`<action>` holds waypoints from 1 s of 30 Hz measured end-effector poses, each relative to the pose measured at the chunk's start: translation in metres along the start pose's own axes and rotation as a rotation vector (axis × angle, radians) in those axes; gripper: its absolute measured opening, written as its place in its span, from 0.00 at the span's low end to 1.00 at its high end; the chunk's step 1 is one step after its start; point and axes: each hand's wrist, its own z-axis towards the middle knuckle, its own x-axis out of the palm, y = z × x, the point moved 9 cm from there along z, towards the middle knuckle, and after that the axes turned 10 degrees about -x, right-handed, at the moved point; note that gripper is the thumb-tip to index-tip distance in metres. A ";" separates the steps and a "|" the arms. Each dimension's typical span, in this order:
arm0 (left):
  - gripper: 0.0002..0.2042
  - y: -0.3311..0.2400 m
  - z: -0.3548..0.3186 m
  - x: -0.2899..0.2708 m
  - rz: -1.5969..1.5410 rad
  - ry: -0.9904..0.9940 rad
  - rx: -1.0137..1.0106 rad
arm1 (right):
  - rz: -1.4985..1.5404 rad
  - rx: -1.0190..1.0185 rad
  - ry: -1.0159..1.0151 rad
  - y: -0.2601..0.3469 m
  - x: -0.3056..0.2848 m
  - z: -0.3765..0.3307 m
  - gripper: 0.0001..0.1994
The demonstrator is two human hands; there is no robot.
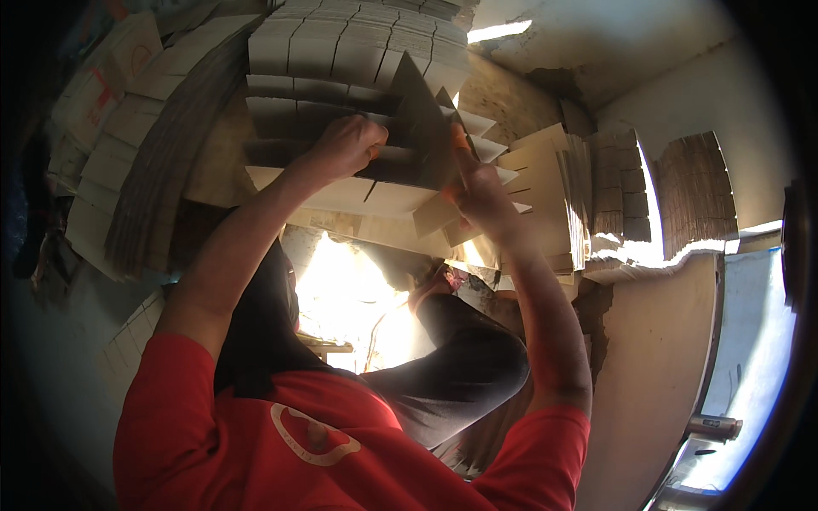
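Observation:
Slotted grey-white cardboard strips (294, 115) stand in rows in front of me, with other strips crossing them at the right. My left hand (351, 145) is closed in a fist over the middle rows, fingers curled against the strips; what lies inside the curl is hidden. My right hand (477, 189) grips upright cardboard pieces (415, 119) at the right end of the rows. An orange covering wraps one of its fingertips. Several strip ends poke out around that hand, and a lower strip (375, 189) shows a dark slit.
A thick stack of slotted cardboard (358, 43) stands behind the rows. More stacks lean at the left (179, 153) and right (613, 183). Below the work, bright light falls beside my bent, dark-clothed leg (460, 362). A metal cylinder (714, 427) is at the far right.

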 end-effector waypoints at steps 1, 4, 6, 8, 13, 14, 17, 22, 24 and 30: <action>0.05 -0.002 -0.001 -0.001 -0.010 0.001 -0.002 | -0.006 -0.019 0.024 -0.001 0.010 -0.002 0.39; 0.06 -0.007 0.000 0.005 0.033 0.030 -0.004 | -0.146 -0.116 0.006 -0.021 0.054 -0.014 0.41; 0.08 -0.003 0.001 0.007 0.038 0.038 -0.031 | -0.221 -0.142 -0.030 -0.022 0.052 -0.018 0.42; 0.11 0.001 -0.001 0.008 -0.019 0.034 -0.066 | -0.326 -0.159 -0.106 -0.008 0.035 -0.024 0.41; 0.17 -0.019 -0.034 -0.047 -0.089 -0.184 0.015 | -0.632 0.002 -0.618 -0.035 -0.055 -0.075 0.25; 0.17 -0.024 -0.044 -0.057 -0.087 -0.234 0.034 | -0.799 0.070 -0.642 -0.060 -0.070 -0.092 0.24; 0.17 -0.026 -0.070 -0.074 -0.073 -0.345 0.045 | -1.150 0.301 -0.621 -0.117 -0.096 -0.141 0.25; 0.17 -0.015 -0.089 -0.077 -0.032 -0.375 -0.007 | -1.104 0.520 -0.395 -0.184 -0.089 -0.172 0.24; 0.17 -0.013 -0.090 -0.077 -0.038 -0.368 -0.016 | -0.887 0.614 -0.322 -0.210 -0.089 -0.174 0.22; 0.15 -0.015 -0.094 -0.081 -0.031 -0.381 -0.019 | -0.809 0.602 -0.489 -0.209 -0.109 -0.178 0.18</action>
